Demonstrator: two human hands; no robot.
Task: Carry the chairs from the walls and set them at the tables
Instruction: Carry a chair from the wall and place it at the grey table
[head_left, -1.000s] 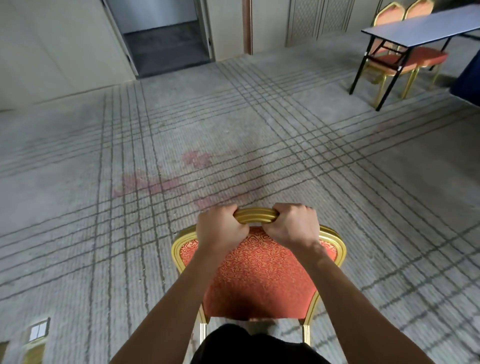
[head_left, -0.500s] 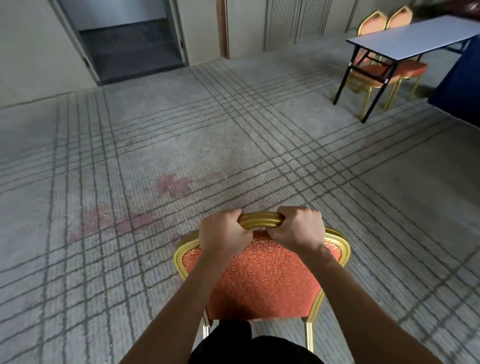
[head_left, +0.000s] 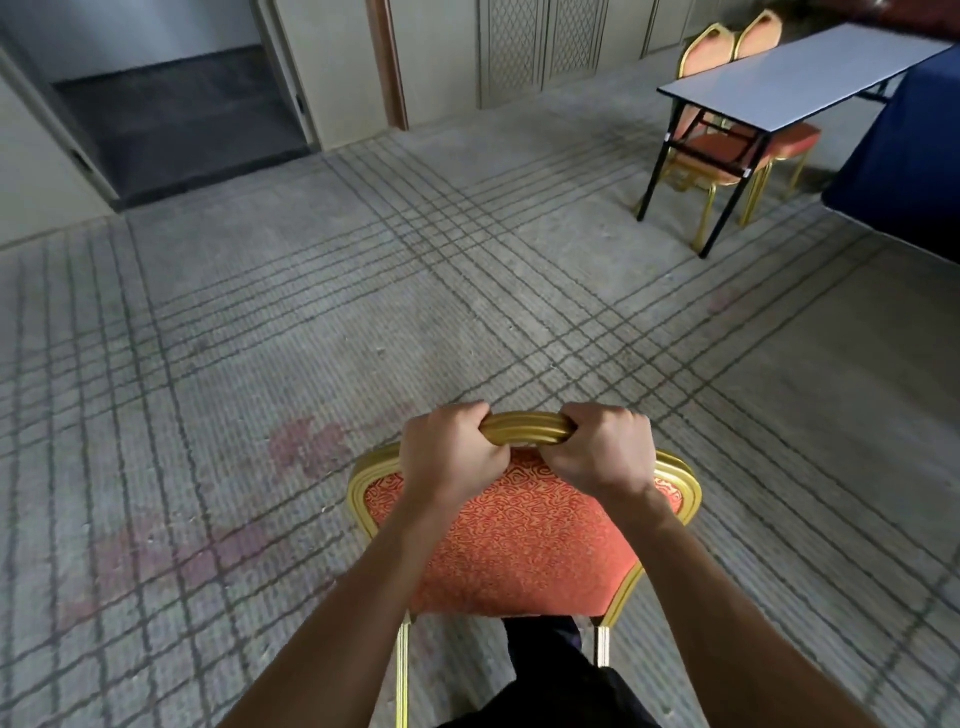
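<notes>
A gold-framed chair (head_left: 524, 540) with a patterned orange back is held in front of me, its seat hidden below the backrest. My left hand (head_left: 452, 454) and my right hand (head_left: 602, 449) both grip the gold top rail, side by side. At the far right stands a grey folding table (head_left: 800, 78) on black legs. Two matching chairs (head_left: 727, 150) are tucked at the table's far side.
Worn grey carpet with a dark grid and reddish stains (head_left: 311, 441) stretches between me and the table. A dark doorway (head_left: 176, 119) opens in the far left wall. Something covered in dark blue cloth (head_left: 904, 156) stands at the right edge, beside the table.
I have walked on with the chair: the table and doorway look closer, and the red stains have slid down and left in view. Both hands keep the same grip.
</notes>
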